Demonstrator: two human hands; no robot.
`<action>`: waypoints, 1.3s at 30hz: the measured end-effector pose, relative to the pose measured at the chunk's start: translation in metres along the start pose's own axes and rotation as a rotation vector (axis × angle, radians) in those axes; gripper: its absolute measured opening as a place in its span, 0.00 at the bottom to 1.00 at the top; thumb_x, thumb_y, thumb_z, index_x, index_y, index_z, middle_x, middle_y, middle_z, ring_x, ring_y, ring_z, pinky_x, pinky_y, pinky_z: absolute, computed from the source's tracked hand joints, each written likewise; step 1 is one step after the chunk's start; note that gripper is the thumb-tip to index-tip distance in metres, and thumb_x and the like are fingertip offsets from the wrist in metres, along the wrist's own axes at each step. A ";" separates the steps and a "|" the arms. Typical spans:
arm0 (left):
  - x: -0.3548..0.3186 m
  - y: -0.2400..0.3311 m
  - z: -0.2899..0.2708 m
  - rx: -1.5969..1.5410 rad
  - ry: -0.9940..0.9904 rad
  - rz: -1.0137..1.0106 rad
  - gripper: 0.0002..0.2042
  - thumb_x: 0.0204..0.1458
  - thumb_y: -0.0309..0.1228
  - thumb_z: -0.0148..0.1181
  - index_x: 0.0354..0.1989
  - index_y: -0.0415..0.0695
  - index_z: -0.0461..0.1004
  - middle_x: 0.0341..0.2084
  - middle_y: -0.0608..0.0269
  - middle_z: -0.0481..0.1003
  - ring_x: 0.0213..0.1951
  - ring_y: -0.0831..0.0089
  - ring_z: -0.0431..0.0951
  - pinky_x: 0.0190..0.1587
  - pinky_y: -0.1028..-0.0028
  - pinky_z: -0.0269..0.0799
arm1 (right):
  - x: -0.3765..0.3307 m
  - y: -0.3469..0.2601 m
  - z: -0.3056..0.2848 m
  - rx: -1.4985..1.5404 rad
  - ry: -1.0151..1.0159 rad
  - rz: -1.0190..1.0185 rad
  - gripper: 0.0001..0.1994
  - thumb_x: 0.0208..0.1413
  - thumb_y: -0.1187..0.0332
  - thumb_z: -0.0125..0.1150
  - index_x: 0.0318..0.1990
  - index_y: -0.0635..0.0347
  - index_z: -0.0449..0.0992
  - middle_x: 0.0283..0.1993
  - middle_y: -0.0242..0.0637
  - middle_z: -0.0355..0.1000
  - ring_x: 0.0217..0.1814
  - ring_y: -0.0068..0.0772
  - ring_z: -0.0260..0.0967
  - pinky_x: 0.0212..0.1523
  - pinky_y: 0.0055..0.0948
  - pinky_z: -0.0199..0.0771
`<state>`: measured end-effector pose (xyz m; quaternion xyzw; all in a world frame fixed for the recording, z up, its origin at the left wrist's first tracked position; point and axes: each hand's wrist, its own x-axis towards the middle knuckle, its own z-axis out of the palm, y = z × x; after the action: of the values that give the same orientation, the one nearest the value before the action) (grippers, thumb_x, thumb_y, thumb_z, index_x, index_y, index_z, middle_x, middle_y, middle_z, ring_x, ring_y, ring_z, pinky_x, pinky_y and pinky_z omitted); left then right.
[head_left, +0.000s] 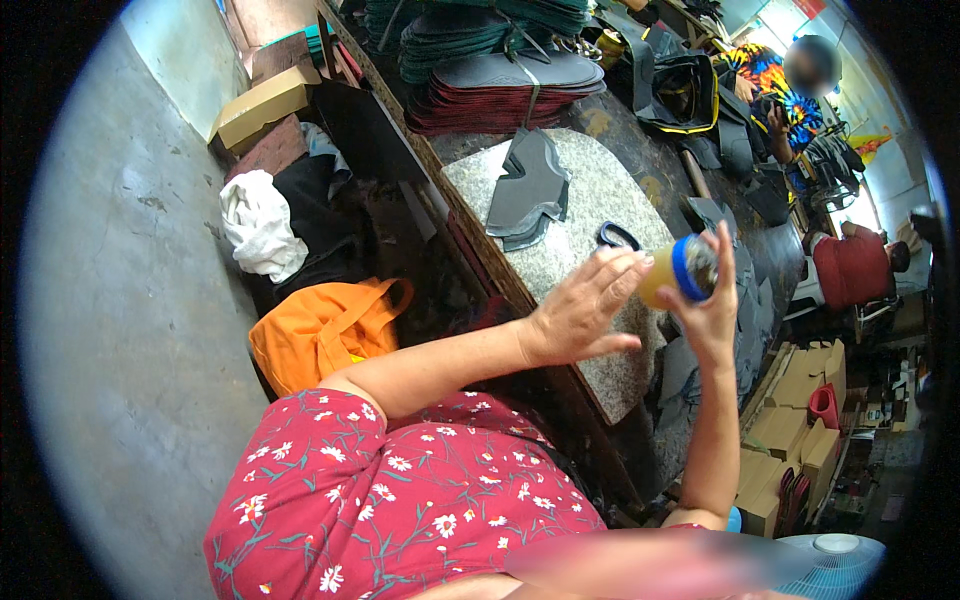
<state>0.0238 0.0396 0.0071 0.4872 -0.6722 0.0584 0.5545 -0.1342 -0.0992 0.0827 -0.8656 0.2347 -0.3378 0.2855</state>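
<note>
Holding jar [684, 265] above bench [598, 122], inside its near edge: right hand [708, 315] has it between thumb and fingers; left hand [585, 312], thumb wide, meets the opposite end — touch unclear. Long axis runs hand to hand.

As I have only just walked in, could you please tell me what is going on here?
A person's right hand holds up a yellowish container with a blue band over a workbench. The left hand is raised beside it, fingers extended; whether it touches the container is hard to tell. Grey cut pieces lie on a pale speckled slab, with stacked sheets beyond.
</note>
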 end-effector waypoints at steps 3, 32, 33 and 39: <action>0.001 -0.014 -0.014 0.191 0.012 -0.034 0.32 0.42 0.36 0.69 0.57 0.41 0.66 0.53 0.51 0.66 0.59 0.52 0.63 0.63 0.58 0.59 | 0.055 0.025 0.000 -0.291 0.126 -0.219 0.51 0.36 0.69 0.78 0.70 0.54 0.54 0.65 0.48 0.59 0.67 0.47 0.58 0.67 0.39 0.57; -0.018 -0.030 -0.010 0.028 -0.001 0.112 0.13 0.39 0.31 0.63 0.35 0.42 0.73 0.26 0.66 0.69 0.35 0.68 0.74 0.32 0.72 0.74 | 0.374 0.156 0.166 -0.588 -0.145 0.018 0.27 0.53 0.70 0.58 0.63 0.49 0.67 0.49 0.50 0.75 0.52 0.47 0.74 0.54 0.40 0.72; -0.018 -0.030 -0.009 0.022 -0.009 0.112 0.13 0.39 0.31 0.63 0.35 0.42 0.73 0.26 0.65 0.69 0.35 0.68 0.74 0.32 0.72 0.73 | 0.381 0.163 0.172 -0.556 -0.191 0.060 0.26 0.53 0.68 0.58 0.63 0.45 0.67 0.53 0.48 0.74 0.55 0.47 0.72 0.56 0.41 0.71; -0.017 -0.031 -0.010 0.008 -0.048 0.084 0.12 0.38 0.31 0.63 0.33 0.42 0.73 0.23 0.65 0.66 0.32 0.68 0.72 0.30 0.72 0.72 | 0.382 0.168 0.190 -0.616 -0.179 0.215 0.18 0.55 0.58 0.58 0.54 0.40 0.71 0.49 0.45 0.76 0.54 0.46 0.73 0.52 0.42 0.71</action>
<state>0.0513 0.0397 -0.0175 0.4619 -0.7050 0.0726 0.5332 0.2197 -0.3864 0.0294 -0.9078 0.3895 -0.1418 0.0642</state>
